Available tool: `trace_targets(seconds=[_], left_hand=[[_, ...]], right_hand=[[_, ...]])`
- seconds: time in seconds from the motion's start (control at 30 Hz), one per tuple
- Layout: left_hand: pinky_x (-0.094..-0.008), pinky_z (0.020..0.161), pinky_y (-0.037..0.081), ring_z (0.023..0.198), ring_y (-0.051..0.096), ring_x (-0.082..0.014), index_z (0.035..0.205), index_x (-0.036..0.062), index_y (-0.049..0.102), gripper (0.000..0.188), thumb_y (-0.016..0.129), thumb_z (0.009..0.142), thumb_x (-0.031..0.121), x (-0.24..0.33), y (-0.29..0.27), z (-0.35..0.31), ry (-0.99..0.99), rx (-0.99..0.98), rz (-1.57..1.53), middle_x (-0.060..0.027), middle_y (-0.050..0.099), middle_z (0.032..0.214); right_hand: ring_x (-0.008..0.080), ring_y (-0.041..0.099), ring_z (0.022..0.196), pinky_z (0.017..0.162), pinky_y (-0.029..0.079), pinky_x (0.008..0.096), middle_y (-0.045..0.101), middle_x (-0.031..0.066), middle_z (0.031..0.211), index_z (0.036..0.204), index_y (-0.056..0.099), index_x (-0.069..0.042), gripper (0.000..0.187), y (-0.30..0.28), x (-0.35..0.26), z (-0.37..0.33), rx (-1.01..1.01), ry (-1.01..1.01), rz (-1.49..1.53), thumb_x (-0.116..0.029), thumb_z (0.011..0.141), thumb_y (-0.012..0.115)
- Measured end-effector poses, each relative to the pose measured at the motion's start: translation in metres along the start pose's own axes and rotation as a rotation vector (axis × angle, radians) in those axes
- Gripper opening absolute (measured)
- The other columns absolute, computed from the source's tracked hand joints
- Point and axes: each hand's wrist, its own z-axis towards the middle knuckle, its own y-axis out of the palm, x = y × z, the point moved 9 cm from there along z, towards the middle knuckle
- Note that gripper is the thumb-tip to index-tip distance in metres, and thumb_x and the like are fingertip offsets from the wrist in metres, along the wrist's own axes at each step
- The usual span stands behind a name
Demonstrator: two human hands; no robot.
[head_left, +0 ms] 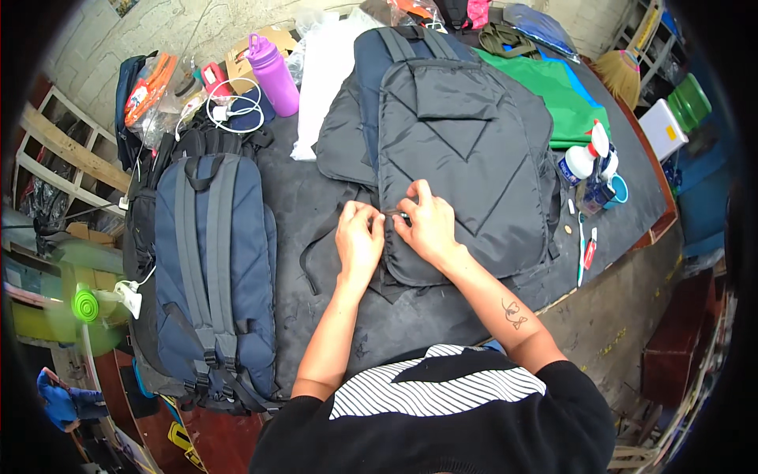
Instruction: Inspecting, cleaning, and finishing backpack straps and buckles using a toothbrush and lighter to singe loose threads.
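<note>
A black backpack (505, 170) with a stitched V pattern and a small flap near its top lies flat before me, over other dark packs. At its left edge, my left hand (361, 241) is closed, thumb and fingertips pinching the border. My right hand (427, 224) rests on the panel just beside it, with thumb and fingers pressed together. A tiny teal-tipped item (403, 214) shows at the right fingertips; its kind is too small to make out. The two hands' fingertips almost meet at the edge.
To the left lies a navy backpack (272, 261) with grey straps. A purple bottle (273, 75) and a coiled white cable (234, 107) stand behind it. On the right are a spray bottle (583, 158), a blue cup (617, 192), a toothbrush (582, 249) and green fabric (545, 99). A green fan (84, 303) blurs at far left.
</note>
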Motion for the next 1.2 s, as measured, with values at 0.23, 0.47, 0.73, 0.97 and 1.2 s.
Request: trace_targets(seconds=[0.23,0.47,0.73,0.97,1.2], left_hand=[[-0.0251,0.067,0.048,0.076,0.058,-0.0128,0.089,-0.0015,0.062,0.008,0.061,0.081,-0.001,-0.020,0.006,0.013,-0.052,0.001,-0.343,-0.0058,0.056,0.088],[-0.0234,0.079,0.046,0.088,0.058,-0.0108,0.117,-0.0016,0.054,0.032,0.060,0.086,0.005,-0.048,0.060,0.146,-0.142,-0.136,-0.675,-0.0058,0.062,0.100],[-0.0249,0.047,0.037,0.051,0.047,-0.0055,0.067,-0.0002,0.063,0.028,0.072,0.081,0.023,-0.056,0.102,0.183,-0.331,-0.155,-0.551,0.0006,0.058,0.061],[-0.0212,0.058,0.037,0.065,0.048,-0.0043,0.073,0.0016,0.060,0.026,0.064,0.088,0.023,-0.039,0.078,0.151,-0.433,0.088,-1.092,0.0024,0.056,0.070],[-0.0231,0.061,0.038,0.066,0.045,-0.0074,0.081,0.0008,0.051,0.014,0.053,0.092,0.008,-0.028,0.064,0.150,-0.153,0.280,-0.804,-0.0013,0.054,0.074]], right_hand=[[0.0283,0.059,0.067,0.060,0.048,0.0370,0.052,0.0093,0.095,0.085,0.064,-0.006,0.019,-0.009,0.022,0.001,0.120,0.081,0.147,-0.014,0.070,0.072],[0.0287,0.058,0.087,0.071,0.049,0.0354,0.049,0.0147,0.105,0.110,0.052,-0.002,0.034,-0.019,0.065,-0.019,0.254,0.322,0.318,-0.010,0.081,0.066],[0.0326,0.059,0.083,0.070,0.049,0.0398,0.053,0.0139,0.098,0.101,0.056,-0.004,0.030,-0.029,0.054,-0.046,0.089,0.412,0.380,-0.013,0.075,0.067],[0.0314,0.059,0.075,0.064,0.048,0.0406,0.050,0.0116,0.094,0.092,0.060,-0.006,0.025,-0.083,0.036,0.082,0.293,0.057,-0.028,-0.011,0.069,0.069],[0.0265,0.059,0.063,0.058,0.047,0.0379,0.050,0.0083,0.092,0.079,0.063,-0.004,0.020,-0.040,0.038,0.130,0.227,-0.011,-0.126,-0.013,0.064,0.072]])
